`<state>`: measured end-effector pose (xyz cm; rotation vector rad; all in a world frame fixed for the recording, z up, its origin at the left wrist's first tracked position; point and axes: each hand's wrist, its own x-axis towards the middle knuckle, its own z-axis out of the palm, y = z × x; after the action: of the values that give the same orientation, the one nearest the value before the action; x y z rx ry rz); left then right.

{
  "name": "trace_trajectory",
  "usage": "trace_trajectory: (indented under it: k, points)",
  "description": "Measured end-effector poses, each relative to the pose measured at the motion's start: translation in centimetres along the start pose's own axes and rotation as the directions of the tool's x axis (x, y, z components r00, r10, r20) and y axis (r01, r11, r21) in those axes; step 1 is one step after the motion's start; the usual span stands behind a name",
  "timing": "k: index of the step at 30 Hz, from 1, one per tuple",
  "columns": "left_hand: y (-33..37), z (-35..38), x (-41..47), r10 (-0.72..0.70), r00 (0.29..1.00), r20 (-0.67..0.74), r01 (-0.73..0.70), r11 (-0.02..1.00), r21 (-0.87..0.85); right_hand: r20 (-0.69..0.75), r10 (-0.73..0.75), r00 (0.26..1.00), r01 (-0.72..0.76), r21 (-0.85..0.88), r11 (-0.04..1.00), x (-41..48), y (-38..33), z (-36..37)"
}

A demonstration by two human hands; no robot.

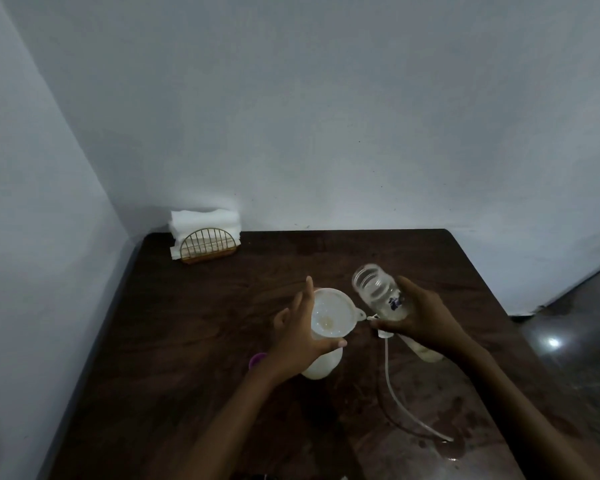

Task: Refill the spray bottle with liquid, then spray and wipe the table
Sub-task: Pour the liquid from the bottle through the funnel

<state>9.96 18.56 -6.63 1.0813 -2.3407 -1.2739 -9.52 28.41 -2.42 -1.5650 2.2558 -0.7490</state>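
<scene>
A white funnel [336,315] sits in the mouth of a pale spray bottle body [321,367] standing near the middle of the dark wooden table [194,327]. My left hand [300,332] wraps the bottle just under the funnel, fingers partly spread. To its right my right hand [420,317] grips a clear open jar [378,292], tilted, its mouth up and toward the funnel, a little pale liquid inside. The spray head with its long white dip tube [394,389] lies on the table under my right hand.
A gold wire holder with white napkins [205,237] stands at the table's far left corner against the wall. A purple cap [257,360] lies beside my left wrist. Wet patches [454,448] mark the table's near right. Dark floor lies beyond the right edge.
</scene>
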Motion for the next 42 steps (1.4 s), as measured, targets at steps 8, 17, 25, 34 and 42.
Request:
trace_trajectory:
  k: [8,17,25,34,42]
  points:
    - [0.7,-0.2,0.0,-0.020,1.000,-0.003,0.020,1.000,0.005,-0.116,0.160,0.980,-0.092,0.449,0.889,0.8,-0.6,-1.9]
    - [0.4,0.0,0.0,0.014,0.999,-0.034,-0.014,1.000,-0.002,-0.178,0.135,0.975,-0.004,0.589,0.808,1.4,-1.3,-3.2]
    - [-0.5,0.3,-0.2,-0.070,0.998,0.001,0.070,0.989,-0.134,-0.212,-0.021,0.977,0.086,0.300,0.950,1.9,0.0,-0.8]
    - [-1.0,0.4,-0.1,-0.080,0.996,-0.032,0.068,0.959,-0.275,-0.328,-0.306,0.894,0.231,-0.248,0.941,3.3,1.8,2.8]
    - [-1.2,0.5,0.2,-0.063,0.996,-0.058,0.045,0.964,-0.261,-0.360,-0.323,0.875,0.207,-0.324,0.923,3.9,2.6,4.6]
